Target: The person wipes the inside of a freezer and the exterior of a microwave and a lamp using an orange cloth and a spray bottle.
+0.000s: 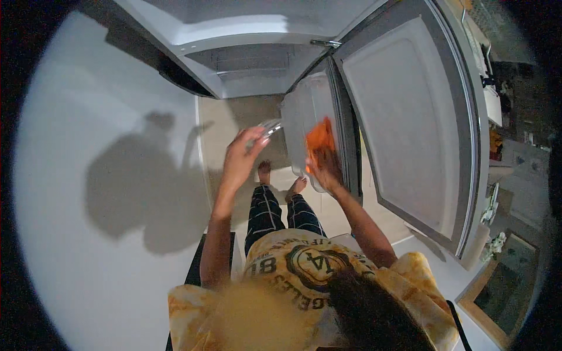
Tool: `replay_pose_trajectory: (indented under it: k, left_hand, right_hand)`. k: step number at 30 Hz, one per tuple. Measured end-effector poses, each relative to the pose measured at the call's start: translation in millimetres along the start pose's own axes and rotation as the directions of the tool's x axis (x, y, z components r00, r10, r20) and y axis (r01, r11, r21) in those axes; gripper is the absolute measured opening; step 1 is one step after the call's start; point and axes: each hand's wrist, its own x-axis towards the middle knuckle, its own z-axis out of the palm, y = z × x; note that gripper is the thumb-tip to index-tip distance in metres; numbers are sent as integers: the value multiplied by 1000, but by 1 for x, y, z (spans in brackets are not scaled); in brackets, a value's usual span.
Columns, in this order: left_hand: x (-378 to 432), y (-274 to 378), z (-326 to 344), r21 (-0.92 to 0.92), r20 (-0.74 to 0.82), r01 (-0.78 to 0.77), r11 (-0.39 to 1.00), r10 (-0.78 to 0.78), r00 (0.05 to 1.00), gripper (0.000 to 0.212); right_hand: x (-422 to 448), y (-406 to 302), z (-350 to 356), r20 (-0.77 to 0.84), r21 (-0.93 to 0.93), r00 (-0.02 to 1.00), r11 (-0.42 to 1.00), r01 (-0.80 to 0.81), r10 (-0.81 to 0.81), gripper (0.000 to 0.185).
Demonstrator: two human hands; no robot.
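An orange cloth (pixel 320 135) is in my right hand (pixel 327 170), pressed against or just in front of the white inner panel (pixel 295 112) of the lower refrigerator door. My left hand (pixel 243 153) grips a small clear plastic piece (pixel 273 126) between thumb and fingers, left of that panel. Blur hides the exact shape of the clear piece. Both refrigerator doors stand open to the right, and the upper door (pixel 399 118) shows a bare, smooth inner face.
Ahead is the refrigerator body (pixel 246 39), with a metal hinge (pixel 326 43) between the doors. A white wall (pixel 66 175) bounds the left side. Below are my bare feet on a beige tiled floor (pixel 246 114). At far right are a wood-framed mirror or picture (pixel 505 285) and white flowers (pixel 495 245).
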Motion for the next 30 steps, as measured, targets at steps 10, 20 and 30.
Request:
replay_pose_trajectory:
  k: [10,20,30]
  left_hand:
    - [66,-33,124,-471,98,-70,879,131,987,24]
    - [-15,-21,37,-650,-199,6,760,-178,964,26]
    - [-43,-31,69,-771,-134,10,637,-178,975,25]
  right_hand:
    - [2,1,-32,654,-489,682,871,50,328,75]
    - [111,-50,-75,0,-282,997,957,74,-77,71]
    - [87,-60,-54,191,-125,962,967,224,-198,87]
